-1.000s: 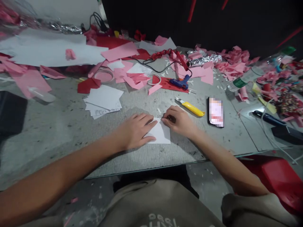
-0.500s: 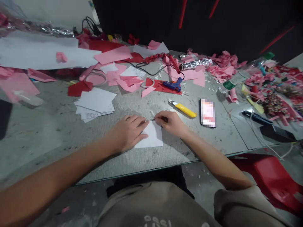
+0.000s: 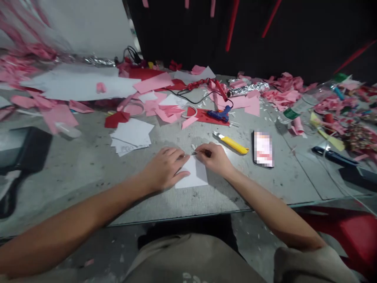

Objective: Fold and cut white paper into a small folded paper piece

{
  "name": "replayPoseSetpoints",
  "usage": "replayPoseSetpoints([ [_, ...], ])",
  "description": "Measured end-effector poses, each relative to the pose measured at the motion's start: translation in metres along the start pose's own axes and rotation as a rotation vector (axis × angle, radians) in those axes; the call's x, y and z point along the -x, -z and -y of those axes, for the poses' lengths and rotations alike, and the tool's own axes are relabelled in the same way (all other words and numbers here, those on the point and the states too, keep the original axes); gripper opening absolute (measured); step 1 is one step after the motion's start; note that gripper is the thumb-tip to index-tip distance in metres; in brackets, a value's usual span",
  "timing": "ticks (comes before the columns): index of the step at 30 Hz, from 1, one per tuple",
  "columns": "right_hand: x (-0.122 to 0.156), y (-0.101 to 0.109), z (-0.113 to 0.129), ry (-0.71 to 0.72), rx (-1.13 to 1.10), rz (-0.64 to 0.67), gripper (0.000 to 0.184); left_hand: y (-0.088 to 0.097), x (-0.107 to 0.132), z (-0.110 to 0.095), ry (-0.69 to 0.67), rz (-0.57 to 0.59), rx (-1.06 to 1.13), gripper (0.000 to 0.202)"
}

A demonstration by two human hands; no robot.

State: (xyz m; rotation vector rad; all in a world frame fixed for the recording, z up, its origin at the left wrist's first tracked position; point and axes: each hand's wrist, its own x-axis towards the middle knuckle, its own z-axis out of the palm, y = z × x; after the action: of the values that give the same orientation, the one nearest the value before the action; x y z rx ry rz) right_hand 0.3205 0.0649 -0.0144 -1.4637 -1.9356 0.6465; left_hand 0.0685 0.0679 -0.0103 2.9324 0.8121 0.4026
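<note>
A white sheet of paper (image 3: 194, 175) lies flat on the table before me. Spread across its left part, my left hand (image 3: 166, 167) rests with fingers stretched and presses it down. At the paper's far edge my right hand (image 3: 214, 157) is closed in a pinch. A small, thin, dark blade-like piece (image 3: 193, 153) sticks out from those fingertips, close to the left fingers. Just beyond the hands lies a little white scrap (image 3: 193, 147). The yellow utility knife (image 3: 232, 144) lies behind my right hand, apart from it.
A stack of white sheets (image 3: 132, 133) lies to the left. On the right are a phone (image 3: 263, 149) and a plastic bottle (image 3: 297, 105). Farther back sit a blue glue gun (image 3: 219, 114) and pink paper scraps (image 3: 167, 112). A black device (image 3: 37, 147) stands at far left.
The camera view has turned slightly left and up, bringing the black device into sight. Both hands stay at the paper in nearly the same pose.
</note>
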Motion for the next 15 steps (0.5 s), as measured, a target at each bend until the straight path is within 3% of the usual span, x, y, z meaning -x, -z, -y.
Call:
replayPoseSetpoints([
  [15,-0.0038,-0.0029,0.0024,-0.105,-0.127,0.045,0.033,-0.0006,0.0017,-0.0031,0.020,0.017,-0.062,0.050],
])
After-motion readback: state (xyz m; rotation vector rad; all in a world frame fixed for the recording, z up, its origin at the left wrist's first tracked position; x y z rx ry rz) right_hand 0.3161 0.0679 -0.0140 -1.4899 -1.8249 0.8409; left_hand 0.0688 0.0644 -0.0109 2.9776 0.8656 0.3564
